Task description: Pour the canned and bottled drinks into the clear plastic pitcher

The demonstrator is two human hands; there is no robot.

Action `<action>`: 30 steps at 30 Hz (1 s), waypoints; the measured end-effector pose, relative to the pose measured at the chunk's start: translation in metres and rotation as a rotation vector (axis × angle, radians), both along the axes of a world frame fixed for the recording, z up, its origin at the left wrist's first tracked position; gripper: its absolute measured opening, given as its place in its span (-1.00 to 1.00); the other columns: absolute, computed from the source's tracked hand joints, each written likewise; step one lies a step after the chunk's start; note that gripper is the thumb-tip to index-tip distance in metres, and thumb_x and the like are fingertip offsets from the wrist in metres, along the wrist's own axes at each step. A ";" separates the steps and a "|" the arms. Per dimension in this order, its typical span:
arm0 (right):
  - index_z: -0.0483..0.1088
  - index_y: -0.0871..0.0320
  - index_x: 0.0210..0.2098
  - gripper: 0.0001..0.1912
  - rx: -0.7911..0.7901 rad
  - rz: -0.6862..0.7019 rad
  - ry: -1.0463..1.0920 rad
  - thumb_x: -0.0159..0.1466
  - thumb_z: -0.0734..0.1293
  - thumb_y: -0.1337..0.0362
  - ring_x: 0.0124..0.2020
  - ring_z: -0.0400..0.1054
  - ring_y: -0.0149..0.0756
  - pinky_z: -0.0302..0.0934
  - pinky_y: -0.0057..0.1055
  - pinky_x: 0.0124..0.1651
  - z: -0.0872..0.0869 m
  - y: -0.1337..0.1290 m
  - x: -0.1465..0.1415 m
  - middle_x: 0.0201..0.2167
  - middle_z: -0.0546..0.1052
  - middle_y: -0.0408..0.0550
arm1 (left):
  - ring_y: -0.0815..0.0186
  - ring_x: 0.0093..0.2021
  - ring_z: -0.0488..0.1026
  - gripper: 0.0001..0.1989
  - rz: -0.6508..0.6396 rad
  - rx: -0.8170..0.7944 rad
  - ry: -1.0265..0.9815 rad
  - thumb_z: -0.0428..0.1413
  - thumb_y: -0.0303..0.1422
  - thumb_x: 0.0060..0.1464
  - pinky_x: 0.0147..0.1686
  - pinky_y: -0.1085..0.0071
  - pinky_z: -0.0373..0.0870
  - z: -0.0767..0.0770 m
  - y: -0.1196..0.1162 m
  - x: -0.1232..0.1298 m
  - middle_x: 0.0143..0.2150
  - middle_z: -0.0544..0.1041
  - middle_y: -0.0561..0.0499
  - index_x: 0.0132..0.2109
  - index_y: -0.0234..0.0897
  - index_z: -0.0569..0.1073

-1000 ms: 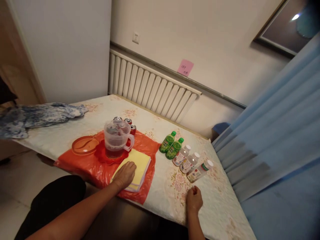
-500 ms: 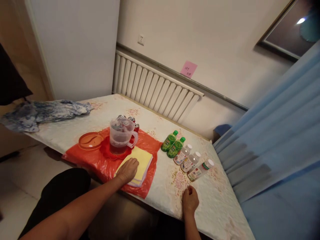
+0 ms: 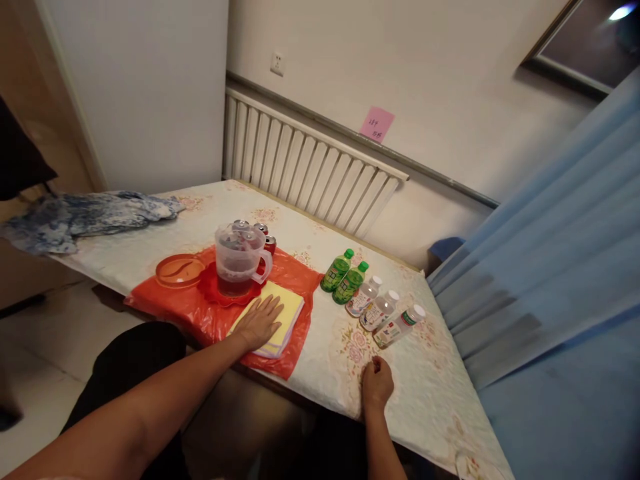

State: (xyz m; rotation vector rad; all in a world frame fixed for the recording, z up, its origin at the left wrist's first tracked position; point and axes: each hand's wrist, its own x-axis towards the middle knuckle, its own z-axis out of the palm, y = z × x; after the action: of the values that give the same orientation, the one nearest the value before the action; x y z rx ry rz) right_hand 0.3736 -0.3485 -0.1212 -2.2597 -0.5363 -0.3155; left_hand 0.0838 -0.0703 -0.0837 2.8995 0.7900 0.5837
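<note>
My left hand lies flat with spread fingers on a stack of yellow and white cloths or sheets. The stack rests on a red plastic sheet. Left of it, a clear pitcher holding dark liquid stands on a red scalloped dish. An orange lid lies further left. My right hand rests curled on the tablecloth; whatever its fingers may hold is hidden. Just beyond it stands a bottle with a white cap and green band.
Behind the pitcher are several cans. Two green bottles and two smaller white-capped bottles stand right of centre. A patterned cloth lies at the far left. Blue curtains hang at the right.
The fingers of my left hand have spread out flat over the yellow top of the stack. My right hand stays curled at the same spot. The view has shifted slightly.
</note>
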 end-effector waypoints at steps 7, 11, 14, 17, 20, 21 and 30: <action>0.50 0.27 -0.13 -0.54 -0.012 0.008 -0.007 0.16 0.15 0.13 -0.18 0.46 -0.03 0.25 -0.25 -0.07 0.001 0.000 -0.002 -0.20 0.59 0.20 | 0.05 0.46 0.01 -0.46 0.048 -0.059 0.116 -0.09 -0.22 0.31 0.38 0.01 -0.10 -0.003 0.003 0.006 0.44 0.17 -0.16 0.37 -0.28 0.23; 0.51 0.29 -0.13 -0.53 -0.024 0.006 -0.014 0.17 0.14 0.14 -0.17 0.46 0.00 0.25 -0.23 -0.07 0.003 0.001 -0.003 -0.19 0.59 0.22 | 0.03 0.45 0.02 -0.45 0.060 -0.071 0.126 -0.08 -0.24 0.30 0.38 0.02 -0.07 -0.001 0.001 0.005 0.44 0.15 -0.23 0.36 -0.37 0.24; 0.50 0.30 -0.12 -0.52 -0.034 0.010 -0.023 0.18 0.13 0.14 -0.15 0.45 0.02 0.24 -0.22 -0.06 0.004 0.002 -0.004 -0.17 0.58 0.25 | 0.01 0.43 0.08 -0.47 0.063 -0.075 0.130 -0.05 -0.23 0.28 0.36 0.02 -0.01 0.005 0.001 0.008 0.41 0.22 -0.24 0.31 -0.36 0.29; 0.50 0.30 -0.13 -0.53 -0.045 0.007 -0.027 0.19 0.13 0.15 -0.14 0.45 0.01 0.24 -0.22 -0.06 0.004 0.002 -0.004 -0.17 0.58 0.25 | 0.00 0.40 0.14 -0.53 0.083 -0.079 0.120 -0.06 -0.24 0.29 0.33 0.06 0.05 0.014 0.004 0.017 0.37 0.29 -0.27 0.23 -0.37 0.38; 0.50 0.29 -0.13 -0.54 -0.056 0.002 -0.030 0.20 0.13 0.14 -0.13 0.45 0.00 0.24 -0.23 -0.05 0.003 0.002 -0.003 -0.17 0.57 0.25 | 0.00 0.44 0.05 -0.49 0.110 -0.086 0.104 -0.08 -0.24 0.30 0.35 0.06 0.02 0.016 0.008 0.031 0.41 0.20 -0.28 0.29 -0.38 0.32; 0.50 0.29 -0.12 -0.53 -0.060 0.001 -0.029 0.20 0.13 0.14 -0.13 0.45 0.01 0.24 -0.23 -0.05 0.003 0.002 -0.003 -0.17 0.57 0.25 | -0.01 0.45 0.02 -0.47 0.117 -0.092 0.104 -0.07 -0.22 0.30 0.35 0.03 -0.01 0.014 0.010 0.035 0.43 0.17 -0.29 0.32 -0.39 0.28; 0.49 0.29 -0.11 -0.54 -0.096 0.004 -0.057 0.21 0.13 0.14 -0.15 0.45 0.00 0.24 -0.24 -0.06 0.003 0.000 -0.003 -0.18 0.57 0.23 | 0.00 0.46 -0.03 -0.41 0.129 -0.114 0.082 -0.09 -0.13 0.29 0.38 -0.01 -0.13 -0.008 0.014 0.043 0.44 0.15 -0.23 0.36 -0.32 0.24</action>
State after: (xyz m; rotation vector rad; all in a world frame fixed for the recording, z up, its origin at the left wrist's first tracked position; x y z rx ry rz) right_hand 0.3704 -0.3483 -0.1181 -2.3474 -0.5967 -0.3605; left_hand 0.1269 -0.0566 -0.0919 2.7995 0.9933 0.4183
